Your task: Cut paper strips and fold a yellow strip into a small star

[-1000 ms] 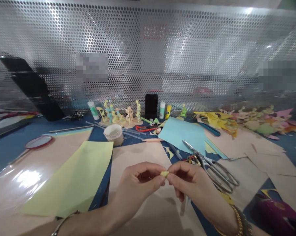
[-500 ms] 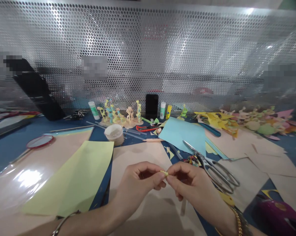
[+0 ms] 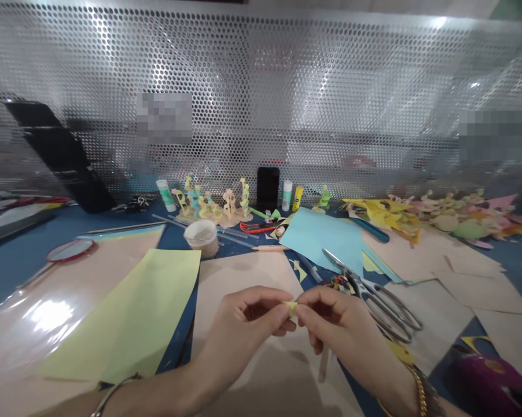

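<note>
A small pale yellow paper piece (image 3: 291, 308) is pinched between both hands, above a pale pink sheet (image 3: 247, 269). My left hand (image 3: 252, 318) grips its left end with thumb and forefinger. The right end sits between the thumb and forefinger of my right hand (image 3: 334, 318). Beneath the right hand a thin pale strip (image 3: 324, 365) shows; its upper end is hidden by the fingers. Large scissors (image 3: 385, 304) lie just right of the right hand, partly on a light blue sheet (image 3: 326, 234).
Left of the hands lie a yellow-green sheet (image 3: 135, 313) and a red-rimmed round lens (image 3: 71, 250). Farther back are a white tape roll (image 3: 201, 236), paper figures (image 3: 213, 205), glue sticks (image 3: 287, 196), a red cutter (image 3: 261, 226) and a phone (image 3: 268, 186). A purple object (image 3: 495, 376) sits lower right.
The yellow piece has turned between the fingertips and shows more of its face. Both hands have otherwise barely moved, with the fingertips slightly farther apart.
</note>
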Action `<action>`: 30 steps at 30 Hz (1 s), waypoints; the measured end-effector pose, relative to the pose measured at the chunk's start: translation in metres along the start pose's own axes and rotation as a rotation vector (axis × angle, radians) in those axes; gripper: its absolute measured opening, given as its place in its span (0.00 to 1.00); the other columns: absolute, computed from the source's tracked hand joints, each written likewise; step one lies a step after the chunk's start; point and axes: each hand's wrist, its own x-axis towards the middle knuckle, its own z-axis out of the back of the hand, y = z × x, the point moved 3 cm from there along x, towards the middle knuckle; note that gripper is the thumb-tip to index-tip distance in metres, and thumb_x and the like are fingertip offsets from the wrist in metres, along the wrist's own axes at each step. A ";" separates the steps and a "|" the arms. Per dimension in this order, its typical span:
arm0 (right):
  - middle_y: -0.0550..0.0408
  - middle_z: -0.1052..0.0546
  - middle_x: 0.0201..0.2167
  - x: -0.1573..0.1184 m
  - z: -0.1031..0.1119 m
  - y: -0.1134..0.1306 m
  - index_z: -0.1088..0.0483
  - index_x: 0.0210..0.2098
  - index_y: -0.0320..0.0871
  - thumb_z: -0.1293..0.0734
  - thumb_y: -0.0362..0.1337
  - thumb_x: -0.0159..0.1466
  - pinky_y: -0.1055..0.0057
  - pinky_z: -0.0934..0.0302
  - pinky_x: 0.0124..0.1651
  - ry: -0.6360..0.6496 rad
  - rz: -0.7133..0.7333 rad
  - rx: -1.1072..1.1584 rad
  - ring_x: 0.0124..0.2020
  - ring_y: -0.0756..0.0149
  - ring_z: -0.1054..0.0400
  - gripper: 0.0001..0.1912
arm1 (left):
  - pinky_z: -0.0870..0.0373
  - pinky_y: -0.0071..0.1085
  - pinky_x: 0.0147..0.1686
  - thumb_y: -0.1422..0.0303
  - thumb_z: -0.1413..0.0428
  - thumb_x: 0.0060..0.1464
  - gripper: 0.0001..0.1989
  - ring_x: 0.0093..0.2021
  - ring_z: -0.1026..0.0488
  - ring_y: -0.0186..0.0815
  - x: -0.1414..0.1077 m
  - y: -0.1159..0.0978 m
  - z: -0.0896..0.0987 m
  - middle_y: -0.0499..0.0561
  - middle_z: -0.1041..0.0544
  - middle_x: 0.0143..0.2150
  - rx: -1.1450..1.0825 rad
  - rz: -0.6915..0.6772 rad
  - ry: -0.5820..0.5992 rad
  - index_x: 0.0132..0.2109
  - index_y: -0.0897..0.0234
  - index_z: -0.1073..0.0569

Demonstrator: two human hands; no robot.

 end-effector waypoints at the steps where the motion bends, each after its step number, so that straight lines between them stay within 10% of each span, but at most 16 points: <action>1: 0.62 0.32 0.19 0.000 0.000 0.000 0.30 0.30 0.40 0.35 0.43 0.59 0.81 0.42 0.21 -0.003 0.000 0.001 0.17 0.78 0.39 0.11 | 0.24 0.25 0.29 0.67 0.36 0.45 0.06 0.27 0.21 0.34 0.001 0.000 0.000 0.49 0.19 0.25 -0.002 0.009 -0.001 0.32 0.64 0.20; 30: 0.62 0.32 0.20 0.003 -0.003 -0.011 0.32 0.28 0.39 0.31 0.47 0.58 0.81 0.43 0.18 0.077 -0.039 0.273 0.15 0.80 0.39 0.16 | 0.28 0.24 0.31 0.71 0.34 0.42 0.07 0.29 0.25 0.31 -0.003 -0.001 0.002 0.46 0.20 0.27 0.087 -0.077 -0.032 0.32 0.60 0.20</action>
